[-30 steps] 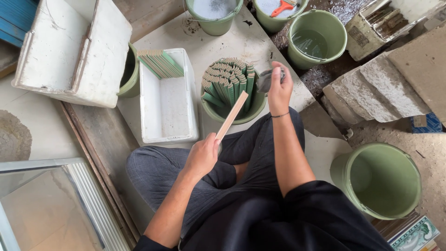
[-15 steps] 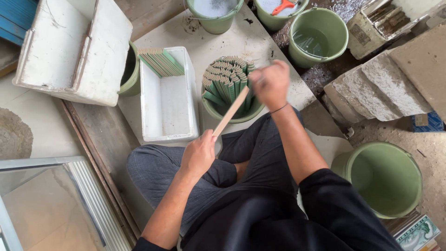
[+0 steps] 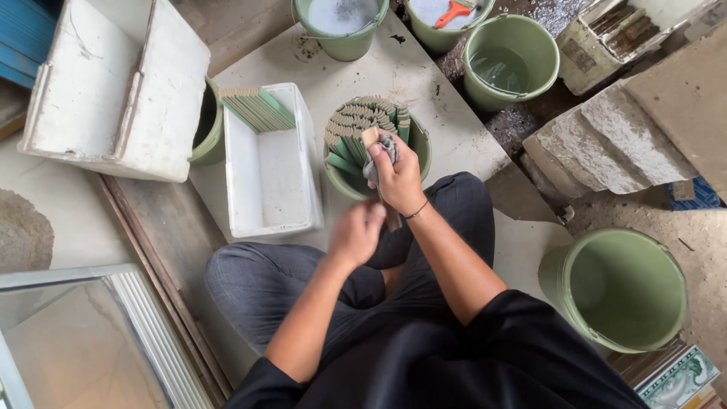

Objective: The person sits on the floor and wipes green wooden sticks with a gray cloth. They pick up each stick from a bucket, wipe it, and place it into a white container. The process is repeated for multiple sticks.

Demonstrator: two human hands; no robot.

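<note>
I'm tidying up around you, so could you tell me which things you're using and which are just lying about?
In use:
right hand with grey cloth
left hand
strip
bucket of strips
white tray

Lying about:
empty green bucket
water bucket
red-handled brush
stone blocks

**Dark clothes, bare forearms**

The person wears a black short-sleeved top and dark grey trousers. Both forearms are bare. A thin dark band circles the wrist of the right hand; the left hand is blurred.
</note>
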